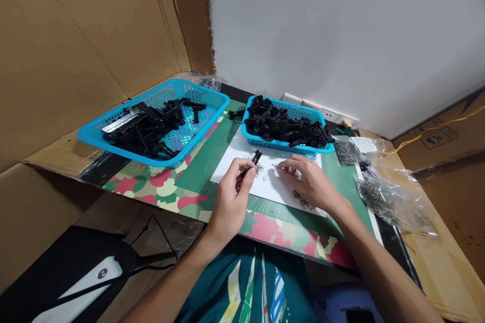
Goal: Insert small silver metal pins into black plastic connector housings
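Observation:
My left hand (232,197) is closed around a small black plastic part (254,159), held over a white sheet (271,185) on the table. My right hand (307,180) rests on the same sheet with fingertips pinched on a tiny metal piece, too small to name. Small heaps of little metal springs (303,200) lie on the sheet beside both hands. Just beyond the hands stands a blue basket (283,147) heaped with black plastic parts.
A second, larger blue basket (125,154) with black parts sits tilted at the left on cardboard. Clear bags of metal pieces (382,197) lie at the right. Cardboard walls rise at the left; a white wall stands behind. A green cutting mat (212,149) covers the patterned tabletop.

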### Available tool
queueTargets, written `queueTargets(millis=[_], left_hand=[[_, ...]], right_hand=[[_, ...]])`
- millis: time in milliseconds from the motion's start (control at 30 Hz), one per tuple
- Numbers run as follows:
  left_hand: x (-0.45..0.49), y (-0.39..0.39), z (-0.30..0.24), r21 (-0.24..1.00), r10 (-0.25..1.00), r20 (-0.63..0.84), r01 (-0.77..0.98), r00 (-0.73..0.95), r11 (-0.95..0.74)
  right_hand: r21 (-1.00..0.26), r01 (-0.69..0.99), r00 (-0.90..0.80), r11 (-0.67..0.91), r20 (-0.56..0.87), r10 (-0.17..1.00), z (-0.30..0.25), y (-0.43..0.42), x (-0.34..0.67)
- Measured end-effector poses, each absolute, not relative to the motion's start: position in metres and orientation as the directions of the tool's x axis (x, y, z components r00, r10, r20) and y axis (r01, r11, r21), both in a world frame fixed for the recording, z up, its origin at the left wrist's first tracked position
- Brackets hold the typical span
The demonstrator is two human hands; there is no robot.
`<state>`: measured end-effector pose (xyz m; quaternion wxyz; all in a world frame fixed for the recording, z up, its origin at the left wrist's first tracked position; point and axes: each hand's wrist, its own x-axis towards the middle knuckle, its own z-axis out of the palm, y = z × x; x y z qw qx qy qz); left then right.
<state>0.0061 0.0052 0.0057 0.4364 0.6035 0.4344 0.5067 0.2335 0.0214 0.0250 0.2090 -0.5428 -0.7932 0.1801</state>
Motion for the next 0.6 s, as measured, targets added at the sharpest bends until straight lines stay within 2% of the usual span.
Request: queueTargets(millis=[233,600], left_hand=[[0.005,0.002,0.003,0.964,0.962,0.227,0.108,0.150,-0.244],[0.006,0.000,0.006,0.957,0.961,0.212,0.160,0.177,-0.241]], right_hand=[[-0.684,0.649,-0.376,0.332,0.091,0.922,0.023,0.039,0.202],[-0.816,0.537,-0.263,0.212,0.077,0.962,0.013,0.035,0.209]])
